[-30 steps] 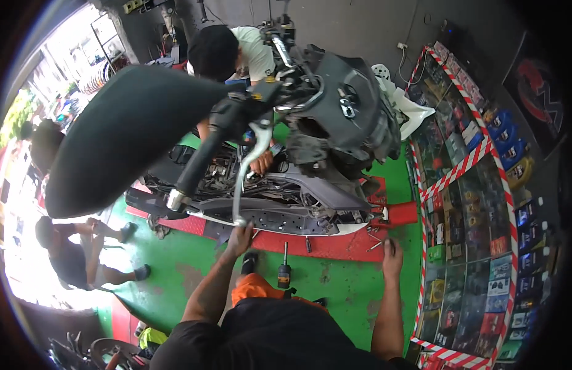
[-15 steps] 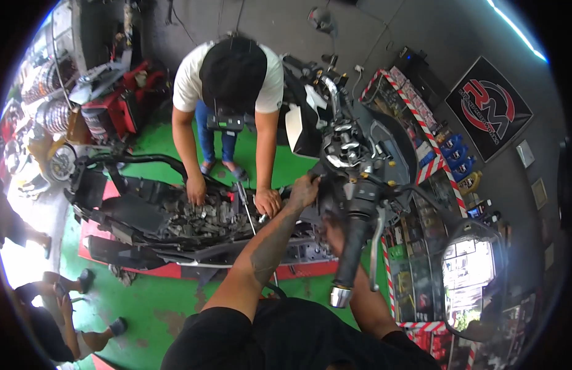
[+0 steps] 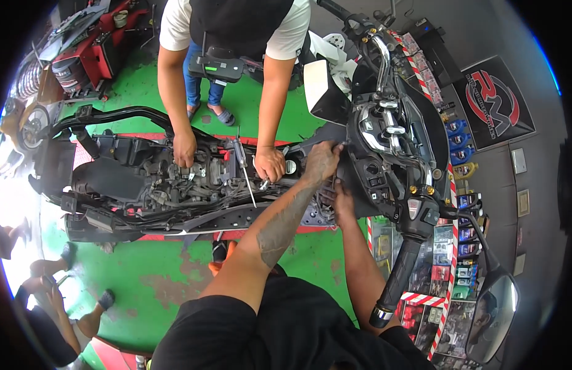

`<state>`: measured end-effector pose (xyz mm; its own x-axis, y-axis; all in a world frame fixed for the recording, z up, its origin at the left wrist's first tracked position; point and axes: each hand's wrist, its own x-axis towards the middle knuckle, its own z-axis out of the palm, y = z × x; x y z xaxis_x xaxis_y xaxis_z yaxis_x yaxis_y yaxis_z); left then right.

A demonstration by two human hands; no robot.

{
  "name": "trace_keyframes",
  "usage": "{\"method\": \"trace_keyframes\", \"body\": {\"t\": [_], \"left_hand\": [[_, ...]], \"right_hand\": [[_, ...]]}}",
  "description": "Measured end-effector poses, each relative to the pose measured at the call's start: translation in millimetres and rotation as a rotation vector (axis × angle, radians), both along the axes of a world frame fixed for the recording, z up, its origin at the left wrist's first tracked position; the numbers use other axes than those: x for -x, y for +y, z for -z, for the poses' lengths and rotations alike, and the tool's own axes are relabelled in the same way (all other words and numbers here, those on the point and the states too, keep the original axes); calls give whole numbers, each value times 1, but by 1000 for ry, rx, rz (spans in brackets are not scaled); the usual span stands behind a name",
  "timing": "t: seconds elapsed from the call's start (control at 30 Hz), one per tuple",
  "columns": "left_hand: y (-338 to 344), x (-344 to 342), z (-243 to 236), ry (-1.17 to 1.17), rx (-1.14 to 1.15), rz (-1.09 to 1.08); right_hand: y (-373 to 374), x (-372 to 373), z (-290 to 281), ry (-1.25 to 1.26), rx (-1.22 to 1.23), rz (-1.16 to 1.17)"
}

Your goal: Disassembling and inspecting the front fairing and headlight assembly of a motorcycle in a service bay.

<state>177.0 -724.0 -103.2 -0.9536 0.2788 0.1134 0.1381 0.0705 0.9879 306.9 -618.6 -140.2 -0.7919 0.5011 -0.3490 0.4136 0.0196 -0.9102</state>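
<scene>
A stripped scooter (image 3: 144, 185) lies across the view on a red stand, its engine and wiring bare. My left hand (image 3: 323, 161) reaches forward and curls over the edge of the dark front inner panel (image 3: 372, 176) below the handlebar. Just below, my right hand (image 3: 342, 200) is pushed against the frame under that panel, fingertips hidden. Across the scooter a person in a white shirt leans in with one hand (image 3: 184, 148) on the engine and the other hand (image 3: 270, 165) beside a screwdriver (image 3: 244, 169).
The handlebar grip (image 3: 397, 277) and mirror (image 3: 492, 317) jut toward me at the right. Behind them stands a striped shelf of small boxes (image 3: 446, 259). A red machine (image 3: 94, 49) sits at the back left. Other people crouch on the green floor (image 3: 162, 277) at lower left.
The view has swung down and nearer to the scooter's front. My left hand stays at the front panel, and my right hand has come up under it from behind the handlebar.
</scene>
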Motion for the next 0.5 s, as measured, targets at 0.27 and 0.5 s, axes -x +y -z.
{"method": "trace_keyframes", "body": {"t": [0.27, 0.5], "left_hand": [[14, 1, -4, 220, 65, -12], [27, -3, -6, 301, 157, -29]], "right_hand": [[8, 33, 3, -9, -52, 91], [23, 23, -5, -39, -622, -32]]}}
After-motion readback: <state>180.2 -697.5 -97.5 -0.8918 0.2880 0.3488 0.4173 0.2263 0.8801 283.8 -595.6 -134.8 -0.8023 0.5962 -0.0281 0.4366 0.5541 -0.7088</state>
